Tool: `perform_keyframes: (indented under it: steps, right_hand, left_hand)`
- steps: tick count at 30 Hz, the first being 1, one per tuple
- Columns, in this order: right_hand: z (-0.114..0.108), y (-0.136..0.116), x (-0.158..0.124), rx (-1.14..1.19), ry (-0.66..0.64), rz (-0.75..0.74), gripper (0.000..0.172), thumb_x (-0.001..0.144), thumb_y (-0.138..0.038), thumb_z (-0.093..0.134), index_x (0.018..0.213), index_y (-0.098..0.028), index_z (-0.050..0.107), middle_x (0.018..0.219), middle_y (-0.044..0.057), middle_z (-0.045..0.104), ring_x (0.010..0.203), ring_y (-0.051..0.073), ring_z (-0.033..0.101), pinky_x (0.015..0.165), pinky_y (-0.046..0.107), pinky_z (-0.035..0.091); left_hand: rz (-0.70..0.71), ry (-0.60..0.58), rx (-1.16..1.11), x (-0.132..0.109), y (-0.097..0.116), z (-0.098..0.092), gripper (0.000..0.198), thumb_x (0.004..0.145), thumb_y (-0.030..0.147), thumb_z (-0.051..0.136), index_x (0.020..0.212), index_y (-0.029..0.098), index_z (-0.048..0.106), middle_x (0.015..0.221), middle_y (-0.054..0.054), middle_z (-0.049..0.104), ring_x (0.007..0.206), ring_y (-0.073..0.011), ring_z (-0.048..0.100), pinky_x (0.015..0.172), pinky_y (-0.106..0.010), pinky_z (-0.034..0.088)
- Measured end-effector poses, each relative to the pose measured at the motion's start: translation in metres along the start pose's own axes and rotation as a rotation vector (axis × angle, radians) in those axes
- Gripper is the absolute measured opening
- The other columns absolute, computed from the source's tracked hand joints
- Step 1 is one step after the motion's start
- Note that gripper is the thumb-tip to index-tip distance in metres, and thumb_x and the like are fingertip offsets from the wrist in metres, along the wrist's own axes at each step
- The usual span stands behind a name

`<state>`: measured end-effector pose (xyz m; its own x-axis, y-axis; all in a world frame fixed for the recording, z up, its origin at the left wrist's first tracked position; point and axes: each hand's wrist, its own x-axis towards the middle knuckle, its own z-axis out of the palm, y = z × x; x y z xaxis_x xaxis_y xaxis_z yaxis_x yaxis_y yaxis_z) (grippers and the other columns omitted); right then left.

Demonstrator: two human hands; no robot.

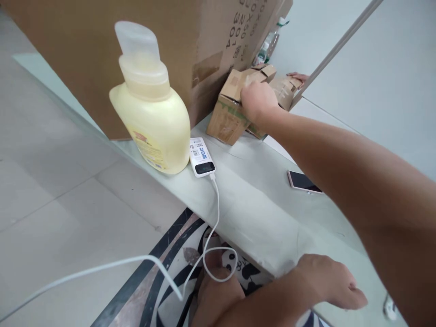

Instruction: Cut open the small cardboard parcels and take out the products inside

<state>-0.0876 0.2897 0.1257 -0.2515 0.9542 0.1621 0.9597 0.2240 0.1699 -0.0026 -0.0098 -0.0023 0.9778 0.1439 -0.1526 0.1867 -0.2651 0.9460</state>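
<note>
My right hand (259, 97) reaches from the right edge to a small brown cardboard box (226, 120). Its curled fingers hold the box's upper right edge; the fingertips are hidden. Low in the view, my left hand (329, 281) is over the pale tabletop (272, 200), back up, with its fingers curled closed and no object visible in them. More small cardboard (284, 88) lies behind my right hand. Left of the small box stand a white power bank (202, 156) with a cable plugged in and a pale yellow bottle (156, 122) with a translucent cap.
A large cardboard box (163, 59) rises behind the bottle. Plastic bottles (270, 43) stand beyond it. Another hand (299, 77) shows by a slanted edge (334, 50). A phone (304, 181) lies under my right forearm. The white cable (218, 204) hangs over the table edge.
</note>
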Motion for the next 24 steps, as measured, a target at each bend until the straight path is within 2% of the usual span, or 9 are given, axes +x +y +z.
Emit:
perform_keyframes:
  steps: [3,5,9,11,14,17,19,22,24]
  right_hand:
    - [0.0,0.018,-0.042,-0.141,-0.003,0.055,0.027,0.09,-0.01,0.051,0.107,-0.01,0.072,0.111,0.022,0.073,0.109,0.036,0.07,0.093,0.049,0.054]
    - [0.001,0.04,-0.078,-0.193,-0.013,0.063,0.025,0.09,-0.016,0.053,0.108,-0.014,0.07,0.1,0.019,0.074,0.099,0.034,0.071,0.085,0.045,0.054]
    - [0.004,0.1,-0.172,-0.184,-0.038,0.085,0.029,0.093,-0.034,0.048,0.108,-0.021,0.069,0.078,0.014,0.072,0.072,0.031,0.068,0.068,0.041,0.048]
    - [0.003,0.127,-0.228,-0.124,-0.027,0.1,0.036,0.094,-0.043,0.043,0.11,-0.027,0.07,0.076,0.011,0.073,0.066,0.029,0.066,0.063,0.04,0.045]
    - [-0.001,0.159,-0.317,-0.015,0.071,0.165,0.041,0.094,-0.054,0.038,0.106,-0.036,0.073,0.078,0.011,0.075,0.068,0.032,0.071,0.062,0.047,0.048]
    - [-0.006,0.183,-0.402,0.03,0.168,0.245,0.032,0.093,-0.055,0.044,0.099,-0.046,0.074,0.085,0.009,0.079,0.082,0.035,0.076,0.067,0.054,0.055]
    - [-0.008,0.196,-0.455,0.015,0.221,0.339,0.027,0.092,-0.056,0.047,0.093,-0.05,0.073,0.087,0.008,0.08,0.082,0.036,0.077,0.067,0.056,0.057]
    - [-0.005,0.209,-0.52,0.033,0.272,0.583,0.025,0.091,-0.056,0.048,0.095,-0.053,0.072,0.102,0.007,0.08,0.09,0.04,0.076,0.072,0.063,0.056]
    - [0.005,0.209,-0.55,0.203,0.375,0.799,0.023,0.09,-0.053,0.051,0.102,-0.055,0.071,0.116,0.007,0.078,0.106,0.042,0.074,0.083,0.067,0.054]
  left_hand:
    - [-0.085,-0.032,0.078,-0.002,0.0,0.002,0.036,0.09,0.039,0.043,0.1,0.019,0.071,0.113,-0.011,0.076,0.117,-0.0323,0.07,0.091,-0.04,0.056]
    - [-0.084,-0.041,0.093,-0.002,0.001,0.002,0.038,0.091,0.039,0.043,0.106,0.019,0.072,0.113,-0.01,0.076,0.117,-0.031,0.069,0.085,-0.036,0.055]
    - [-0.075,-0.068,0.147,0.001,0.004,0.001,0.042,0.092,0.042,0.042,0.107,0.018,0.073,0.113,-0.012,0.076,0.114,-0.0314,0.07,0.076,-0.035,0.052]
    - [-0.086,-0.083,0.181,0.005,0.007,0.001,0.043,0.093,0.041,0.04,0.107,0.018,0.074,0.115,-0.014,0.076,0.112,-0.0319,0.07,0.075,-0.035,0.051]
    - [-0.129,-0.105,0.207,0.013,0.01,0.008,0.045,0.093,0.043,0.04,0.11,0.019,0.074,0.12,-0.014,0.075,0.111,-0.0318,0.071,0.074,-0.035,0.051]
    - [-0.122,-0.143,0.236,0.025,0.012,0.026,0.043,0.09,0.045,0.043,0.107,0.021,0.075,0.117,-0.013,0.076,0.104,-0.0297,0.071,0.071,-0.034,0.05]
    - [-0.073,-0.215,0.284,0.033,0.013,0.042,0.038,0.087,0.045,0.046,0.096,0.021,0.074,0.109,-0.011,0.077,0.096,-0.0269,0.07,0.068,-0.033,0.048]
    - [-0.018,-0.338,0.342,0.044,0.017,0.064,0.029,0.084,0.045,0.049,0.077,0.021,0.064,0.091,-0.007,0.074,0.08,-0.0221,0.065,0.061,-0.031,0.044]
    - [-0.011,-0.369,0.348,0.051,0.021,0.075,0.029,0.083,0.046,0.05,0.069,0.021,0.057,0.079,-0.005,0.068,0.072,-0.0199,0.06,0.059,-0.031,0.041]
